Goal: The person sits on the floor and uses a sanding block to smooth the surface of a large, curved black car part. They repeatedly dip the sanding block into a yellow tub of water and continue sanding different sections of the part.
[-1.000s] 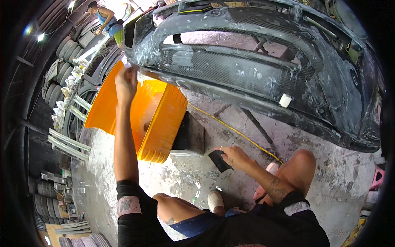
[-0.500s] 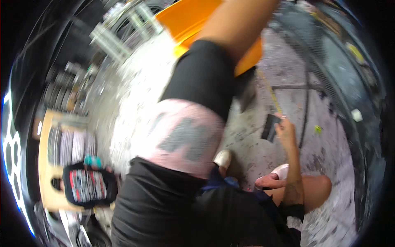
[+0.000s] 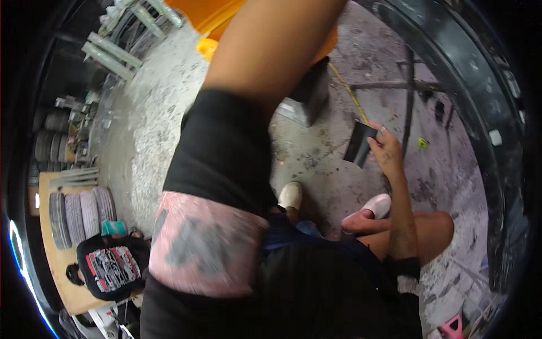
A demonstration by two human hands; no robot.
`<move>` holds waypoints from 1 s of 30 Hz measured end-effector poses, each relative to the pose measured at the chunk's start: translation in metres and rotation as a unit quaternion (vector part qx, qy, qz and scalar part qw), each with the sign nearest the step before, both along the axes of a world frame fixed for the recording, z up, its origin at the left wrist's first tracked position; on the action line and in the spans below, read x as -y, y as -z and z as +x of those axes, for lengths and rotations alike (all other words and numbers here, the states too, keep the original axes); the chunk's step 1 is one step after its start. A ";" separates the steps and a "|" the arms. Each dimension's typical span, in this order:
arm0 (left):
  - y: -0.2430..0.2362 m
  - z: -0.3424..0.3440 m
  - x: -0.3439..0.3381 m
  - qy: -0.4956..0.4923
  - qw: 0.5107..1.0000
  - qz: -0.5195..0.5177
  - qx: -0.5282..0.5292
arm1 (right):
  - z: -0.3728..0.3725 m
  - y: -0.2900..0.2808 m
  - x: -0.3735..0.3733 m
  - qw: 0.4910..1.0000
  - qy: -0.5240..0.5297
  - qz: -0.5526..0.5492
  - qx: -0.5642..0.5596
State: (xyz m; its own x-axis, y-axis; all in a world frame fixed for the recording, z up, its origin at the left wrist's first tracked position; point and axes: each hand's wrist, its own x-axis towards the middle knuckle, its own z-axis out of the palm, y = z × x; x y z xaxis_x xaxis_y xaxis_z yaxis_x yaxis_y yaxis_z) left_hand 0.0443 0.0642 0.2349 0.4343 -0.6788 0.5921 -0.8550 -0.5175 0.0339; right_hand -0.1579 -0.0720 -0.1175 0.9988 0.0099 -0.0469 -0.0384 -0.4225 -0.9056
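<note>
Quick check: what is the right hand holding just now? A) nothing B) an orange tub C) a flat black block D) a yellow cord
C: the right hand grips a flat black block by its edge, held above the concrete floor.

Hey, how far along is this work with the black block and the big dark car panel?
Done: hard to say, since only the curved rim of the large dark car panel shows, too blurred to judge its finish. In hand: the right hand grips a flat black rectangular block low over the wet concrete floor, off the panel. The left hand is out of view, its arm raised past the orange plastic tub. Left: cannot tell.
</note>
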 end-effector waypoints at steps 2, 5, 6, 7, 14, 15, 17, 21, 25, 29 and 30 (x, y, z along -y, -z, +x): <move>0.027 -0.031 -0.034 -0.030 0.997 -0.072 0.000 | 0.003 -0.002 -0.003 0.999 0.021 0.031 -0.029; 0.141 -0.089 -0.086 -0.056 0.952 -0.214 -0.210 | 0.006 0.007 -0.006 0.992 0.054 0.100 -0.062; 0.185 -0.108 -0.094 -0.024 0.910 -0.268 -0.317 | 0.006 0.007 -0.010 0.986 0.064 0.135 -0.068; 0.232 -0.126 -0.099 0.002 0.849 -0.326 -0.417 | 0.005 0.009 -0.010 0.986 0.072 0.133 -0.069; 0.367 -0.196 -0.066 -0.133 0.717 -0.491 -0.476 | 0.003 -0.008 -0.037 0.998 0.013 0.032 0.046; 0.366 -0.193 -0.061 -0.116 0.688 -0.533 -0.480 | -0.001 -0.006 -0.041 0.998 0.016 0.034 0.045; 0.354 -0.199 -0.055 -0.098 0.585 -0.567 -0.571 | -0.010 0.003 -0.046 0.994 0.002 -0.008 0.107; 0.362 -0.200 -0.057 -0.137 0.736 -0.487 -0.450 | -0.019 0.006 -0.059 0.979 -0.099 0.021 0.180; 0.374 -0.197 -0.093 -0.124 0.665 -0.543 -0.497 | -0.016 0.000 -0.050 0.982 -0.109 0.093 0.126; 0.369 -0.202 -0.098 -0.046 0.562 -0.617 -0.548 | -0.009 0.018 -0.034 0.986 -0.019 0.012 0.165; 0.370 -0.202 -0.099 -0.045 0.543 -0.614 -0.572 | -0.011 0.021 -0.034 0.993 -0.015 0.082 0.088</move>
State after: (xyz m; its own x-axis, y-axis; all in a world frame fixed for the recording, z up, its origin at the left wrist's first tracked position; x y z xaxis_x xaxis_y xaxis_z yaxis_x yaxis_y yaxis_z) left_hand -0.1576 0.1627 -0.1352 0.9928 -0.0239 -0.1171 0.1150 0.4572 0.8819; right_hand -0.1691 -0.0381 -0.1381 0.9907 0.0320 0.1320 0.1358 -0.2670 -0.9541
